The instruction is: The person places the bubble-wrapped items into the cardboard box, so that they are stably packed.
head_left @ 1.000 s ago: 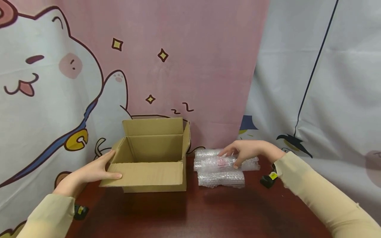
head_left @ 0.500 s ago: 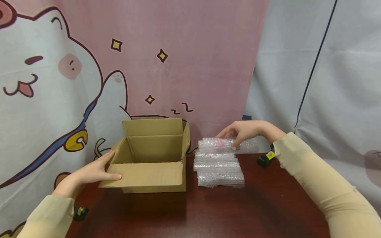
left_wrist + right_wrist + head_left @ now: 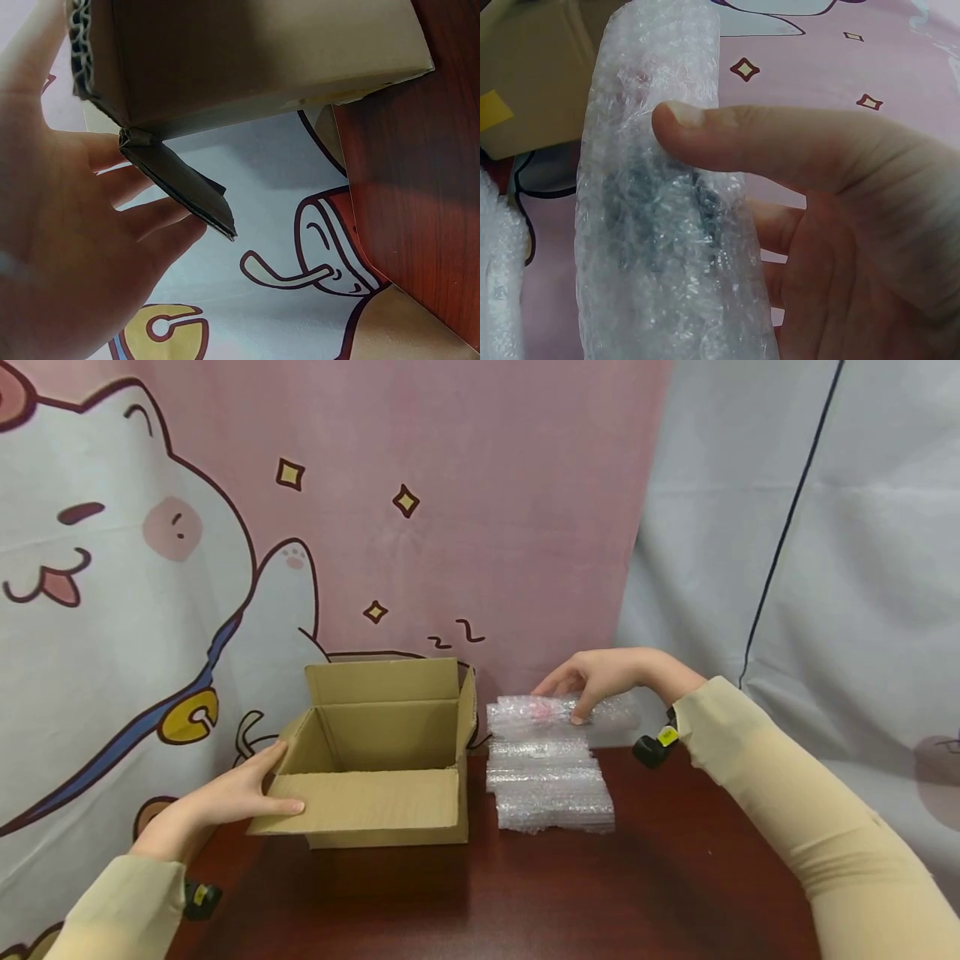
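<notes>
An opened cardboard box (image 3: 386, 810) stands on the table at centre left, its flaps folded outward. My left hand (image 3: 225, 793) holds its front left corner, the thumb over the front flap (image 3: 375, 797) and the fingers against the outside of the left flap (image 3: 176, 184). My right hand (image 3: 607, 675) grips a bubble-wrapped bundle (image 3: 517, 714), raised behind the others. Something reddish and something dark show faintly through its wrap (image 3: 652, 210), the thumb across the near face. Several more bubble-wrapped rolls (image 3: 551, 785) lie side by side right of the box.
The dark red tabletop (image 3: 540, 893) runs along the front. A pink and white printed curtain (image 3: 517, 527) hangs close behind the box and bundles. A dark cord (image 3: 526, 195) shows behind the box in the right wrist view.
My right hand has lifted the bubble-wrapped bundle off the other rolls, up and back, then slightly left. The left hand and box have stayed in place.
</notes>
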Action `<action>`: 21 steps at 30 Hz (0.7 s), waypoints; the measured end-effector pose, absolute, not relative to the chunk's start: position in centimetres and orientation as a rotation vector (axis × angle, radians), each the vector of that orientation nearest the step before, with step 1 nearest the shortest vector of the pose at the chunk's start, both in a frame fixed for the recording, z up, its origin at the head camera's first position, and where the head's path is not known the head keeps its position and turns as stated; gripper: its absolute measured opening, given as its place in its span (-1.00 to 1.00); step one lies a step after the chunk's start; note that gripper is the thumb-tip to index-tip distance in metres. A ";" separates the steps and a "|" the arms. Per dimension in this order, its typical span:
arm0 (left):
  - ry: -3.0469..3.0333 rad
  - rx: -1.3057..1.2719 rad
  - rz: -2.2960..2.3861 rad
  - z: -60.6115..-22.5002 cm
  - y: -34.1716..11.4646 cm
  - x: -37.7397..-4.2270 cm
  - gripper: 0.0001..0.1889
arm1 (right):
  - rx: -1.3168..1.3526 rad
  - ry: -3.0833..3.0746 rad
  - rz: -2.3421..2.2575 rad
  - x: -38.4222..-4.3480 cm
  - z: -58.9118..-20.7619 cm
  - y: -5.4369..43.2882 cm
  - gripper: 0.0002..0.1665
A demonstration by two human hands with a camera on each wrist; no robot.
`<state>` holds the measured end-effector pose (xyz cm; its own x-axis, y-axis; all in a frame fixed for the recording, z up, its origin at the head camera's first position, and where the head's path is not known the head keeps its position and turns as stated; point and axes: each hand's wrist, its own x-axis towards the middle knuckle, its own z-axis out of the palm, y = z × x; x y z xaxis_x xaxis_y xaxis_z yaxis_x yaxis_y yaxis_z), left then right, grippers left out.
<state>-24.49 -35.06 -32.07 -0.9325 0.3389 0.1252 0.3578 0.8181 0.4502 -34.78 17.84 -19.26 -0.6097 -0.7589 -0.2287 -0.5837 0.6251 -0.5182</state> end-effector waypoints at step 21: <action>-2.934 -0.595 -0.751 -32.2 -34.9 -24.7 0.14 | -1.080 2.458 -0.569 -34.8 -14.3 14.4 -0.22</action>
